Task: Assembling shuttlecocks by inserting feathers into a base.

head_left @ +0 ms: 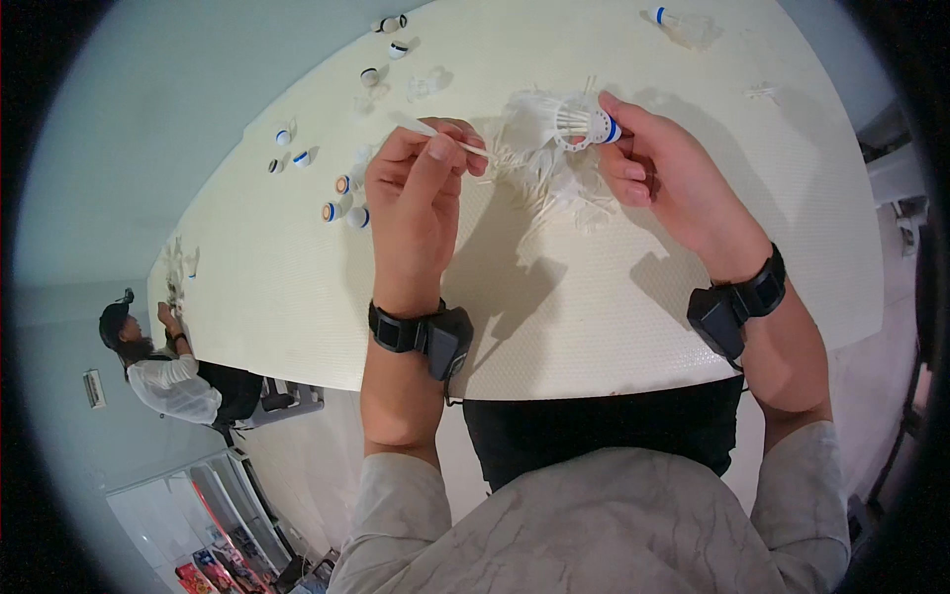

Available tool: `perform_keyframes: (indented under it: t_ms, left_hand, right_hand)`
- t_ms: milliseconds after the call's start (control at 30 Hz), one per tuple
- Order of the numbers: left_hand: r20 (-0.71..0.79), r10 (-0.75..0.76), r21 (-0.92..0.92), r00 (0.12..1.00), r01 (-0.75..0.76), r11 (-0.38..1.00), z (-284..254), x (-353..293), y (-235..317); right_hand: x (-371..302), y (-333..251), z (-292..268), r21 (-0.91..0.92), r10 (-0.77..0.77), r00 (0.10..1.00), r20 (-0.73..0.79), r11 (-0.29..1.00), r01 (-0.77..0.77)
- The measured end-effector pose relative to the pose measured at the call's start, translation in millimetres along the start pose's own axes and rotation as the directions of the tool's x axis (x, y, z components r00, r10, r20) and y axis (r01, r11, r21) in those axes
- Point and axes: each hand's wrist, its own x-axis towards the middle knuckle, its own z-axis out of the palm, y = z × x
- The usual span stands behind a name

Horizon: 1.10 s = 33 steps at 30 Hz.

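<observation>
My left hand (421, 178) is closed in a pinch on a single white feather (416, 126), its thin quill pointing right. My right hand (653, 163) grips a shuttlecock (600, 126) by its blue-banded cork end, with the stems toward my left hand. Several stems remain in its cork, and part of the cork is hidden by my fingers. Below and between both hands lies a loose pile of white feathers and broken quills (549, 183) on the table. The feather and the shuttlecock are apart.
Several loose shuttlecock corks (343, 184) are scattered left of my left hand and toward the far edge of the white table (297, 307). Another shuttlecock (683, 22) lies at the far right. A person (168, 376) in a cap works at the table's left end.
</observation>
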Motion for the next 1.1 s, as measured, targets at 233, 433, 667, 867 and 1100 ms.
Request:
perform_keyframes:
  t_ms: [233,433,667,867,1100]
  left_hand:
    - [-0.053,0.039,0.150,0.998,-0.030,0.988,5.4,1.7,2.6]
    - [-0.140,0.028,0.170,0.990,-0.004,0.986,10.7,0.3,6.6]
    - [-0.089,0.161,0.304,0.983,-0.127,0.944,10.2,-2.7,3.1]
    - [-0.093,0.340,0.428,0.936,-0.271,0.862,24.1,-10.1,2.3]
    - [0.159,0.412,0.573,0.897,-0.423,0.702,23.2,-4.7,-7.1]
  right_hand:
    - [1.3,0.2,1.6,-0.014,0.084,0.995,0.047,0.996,-0.083]
    - [1.3,1.6,3.6,0.041,0.085,0.994,0.073,0.995,-0.088]
    - [-0.6,4.5,1.4,0.030,0.132,0.984,0.122,0.990,-0.137]
    - [-2.7,6.6,6.1,-0.029,0.177,0.977,0.117,0.984,-0.175]
    - [-7.0,8.6,16.3,-0.055,0.177,0.979,0.097,0.983,-0.172]
